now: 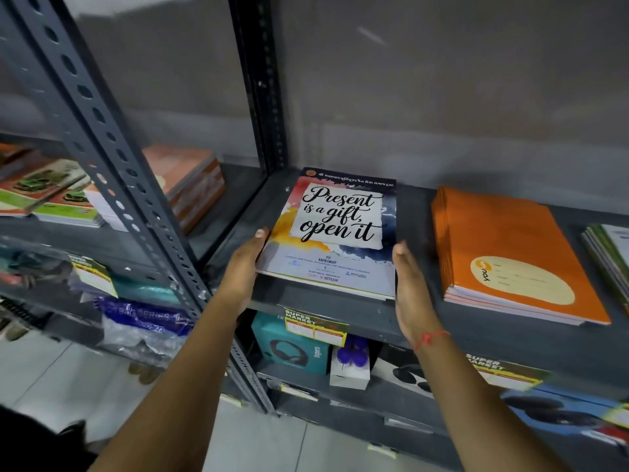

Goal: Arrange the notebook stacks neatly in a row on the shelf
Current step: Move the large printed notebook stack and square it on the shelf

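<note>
A stack of notebooks with a "Present is a gift, open it" cover (337, 229) lies on the grey metal shelf (422, 321), at its left end. My left hand (243, 267) presses flat against the stack's left edge. My right hand (410, 284) is flat against its right edge, fingers straight. The stack's near end seems slightly raised off the shelf. To the right lies an orange notebook stack (510, 247), and a green-edged stack (609, 257) is cut off at the frame's right side.
A perforated steel upright (112, 141) separates this bay from the left bay, which holds more notebook stacks (51, 192). Below are boxed headphones (292, 345) and price tags (315, 323). The shelf behind the stacks runs back to a grey wall.
</note>
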`<state>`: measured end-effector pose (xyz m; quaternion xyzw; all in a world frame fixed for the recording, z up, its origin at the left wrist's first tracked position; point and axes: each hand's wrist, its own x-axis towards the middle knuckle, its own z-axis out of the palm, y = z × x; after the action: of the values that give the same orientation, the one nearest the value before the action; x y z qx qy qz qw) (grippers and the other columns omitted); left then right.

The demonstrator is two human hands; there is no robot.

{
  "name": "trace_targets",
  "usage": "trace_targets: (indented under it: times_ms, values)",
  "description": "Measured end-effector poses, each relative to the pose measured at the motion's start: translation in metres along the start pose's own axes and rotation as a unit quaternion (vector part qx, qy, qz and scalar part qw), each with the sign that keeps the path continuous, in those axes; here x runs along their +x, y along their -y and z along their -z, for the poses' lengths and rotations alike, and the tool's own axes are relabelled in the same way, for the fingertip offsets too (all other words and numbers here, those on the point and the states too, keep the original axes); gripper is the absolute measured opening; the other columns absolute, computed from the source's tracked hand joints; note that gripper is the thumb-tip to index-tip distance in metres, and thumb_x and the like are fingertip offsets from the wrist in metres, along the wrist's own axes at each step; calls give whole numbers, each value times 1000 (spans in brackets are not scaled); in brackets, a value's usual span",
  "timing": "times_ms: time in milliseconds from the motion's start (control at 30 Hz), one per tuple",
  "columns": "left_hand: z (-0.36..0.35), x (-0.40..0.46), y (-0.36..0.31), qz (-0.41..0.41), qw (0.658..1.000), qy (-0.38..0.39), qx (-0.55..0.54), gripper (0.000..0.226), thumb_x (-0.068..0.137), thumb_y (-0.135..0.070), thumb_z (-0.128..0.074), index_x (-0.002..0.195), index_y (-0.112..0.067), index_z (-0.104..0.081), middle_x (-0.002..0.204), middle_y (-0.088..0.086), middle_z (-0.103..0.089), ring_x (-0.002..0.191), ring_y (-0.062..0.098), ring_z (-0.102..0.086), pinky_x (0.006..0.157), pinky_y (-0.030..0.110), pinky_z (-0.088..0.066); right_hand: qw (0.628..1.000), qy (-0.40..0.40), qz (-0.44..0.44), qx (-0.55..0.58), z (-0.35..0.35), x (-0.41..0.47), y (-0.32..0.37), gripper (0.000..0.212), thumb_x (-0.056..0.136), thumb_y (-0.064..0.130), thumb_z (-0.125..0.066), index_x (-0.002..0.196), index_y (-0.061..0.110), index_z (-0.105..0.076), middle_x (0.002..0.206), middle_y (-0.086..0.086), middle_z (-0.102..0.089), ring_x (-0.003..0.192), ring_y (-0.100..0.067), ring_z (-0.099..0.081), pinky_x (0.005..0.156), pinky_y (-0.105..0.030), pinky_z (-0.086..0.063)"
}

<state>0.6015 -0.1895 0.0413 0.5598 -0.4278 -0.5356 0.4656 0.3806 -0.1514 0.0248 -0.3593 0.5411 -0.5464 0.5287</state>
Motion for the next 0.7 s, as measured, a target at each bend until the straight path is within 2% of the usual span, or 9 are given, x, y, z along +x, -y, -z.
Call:
trace_targets:
  times_ms: [67,133,200,267,400,500,567,633,700]
  values:
    - [4,-3,9,-14,1000,-1,-3,41,96,-48,-31,119,-28,-60,125,-3,-60,114,13,-56,114,37,-29,1000,-13,13,-3,-2,-9,-2,105,59,84,-42,148,33,-19,156,7,-27,143,-15,-27,118,-45,-21]
    - [4,1,15,-18,1000,-18,-6,55,95,-52,-26,138,-23,-46,138,1,-53,128,17,-48,118,40,-24,1000,-20,20,-7,-6,-12,-4,98,64,82,-36,148,35,-18,157,8,-24,143,-14,-24,118,-41,-18]
    - [3,2,17,-23,999,-32,14,58,95,-54,-24,140,-22,-44,142,4,-51,133,21,-43,118,44,-24,999,-24,24,-11,-12,-13,-6,74,85,63,-30,149,31,-15,157,9,-20,144,-12,-20,114,-33,-17]
    - [3,4,19,-29,999,-31,23,57,94,-54,-26,139,-25,-45,144,3,-49,136,21,-41,118,45,-24,999,-32,30,-30,-16,-16,-6,62,93,49,-27,150,30,-12,157,9,-18,144,-11,-18,113,-30,-16]
    - [8,7,24,-38,999,-14,18,53,96,-50,-26,142,-27,-40,148,1,-44,139,19,-37,119,44,-22,997,-40,26,-58,-18,-14,-8,62,92,53,-25,149,34,-9,159,11,-13,145,-10,-14,116,-37,-12]
    - [8,5,25,-47,999,1,21,51,97,-46,-28,144,-28,-35,150,-1,-39,140,17,-33,119,37,-21,997,-32,29,-71,-21,-15,-7,63,92,54,-26,149,34,-10,158,12,-14,142,-6,-15,113,-34,-13]
    - [10,4,21,-59,998,32,15,50,97,-41,-34,145,-23,-34,147,-3,-43,137,15,-38,116,32,-24,998,-28,36,-45,-21,-18,-4,71,87,58,-37,149,31,-16,157,13,-19,138,-1,-18,116,-33,-11]
    - [19,3,18,-67,995,76,9,58,93,-36,-48,146,-18,-33,131,-19,-57,126,10,-50,112,28,-31,999,-21,42,-20,-15,-22,-4,91,74,65,-53,149,25,-19,157,9,-22,141,-5,-21,120,-37,-11]
    - [30,5,21,-81,990,112,27,69,87,-24,-59,148,-17,-26,106,-37,-64,106,-4,-62,97,19,-45,998,-11,54,-16,-9,-27,-7,90,78,47,-62,150,23,-13,158,8,-19,142,-4,-21,117,-28,-18]
